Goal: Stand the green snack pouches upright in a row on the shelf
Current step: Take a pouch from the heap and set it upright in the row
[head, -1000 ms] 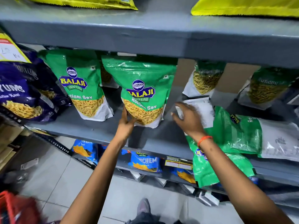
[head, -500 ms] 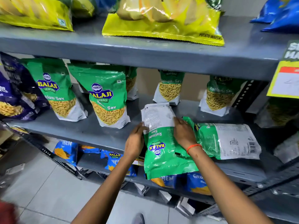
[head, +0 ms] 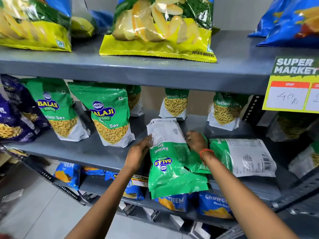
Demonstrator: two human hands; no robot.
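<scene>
Since half a second ago, both hands have slid toward the white base end of the flat pouch (head: 170,157), and the view has tipped up to show more of the top shelf. Item: green stand-up pouch, lying flat and upside-down on the grey middle shelf (head: 86,152), its green top hanging over the front edge; print reads "BALAJI WAFERS", "Ratlami Sev". Left hand (head: 139,152) pinches its left edge where white meets green; right hand (head: 196,141) rests curled at its right edge, grip there not clear, with an orange thread on the wrist. Second flat pouch (head: 241,156) lies just to the right, back side up, barcode showing, partly tucked under the first. Two same-brand pouches stand upright at the front left, first standing pouch (head: 57,111) and second standing pouch (head: 110,116); further ones, including rear pouch (head: 175,104), stand along the back, reading "Ratlami Sev". Purple bags (head: 15,114) sit at the far left. Top shelf: yellow bag (head: 158,31) marked "POTATO WAFERS", blue bags (head: 290,19) at right. Price tag (head: 293,83) reads "SUPER MARKET", "MRP", handwritten "40 Rs". Lower shelf: blue packs (head: 176,201), lettering partly legible.
</scene>
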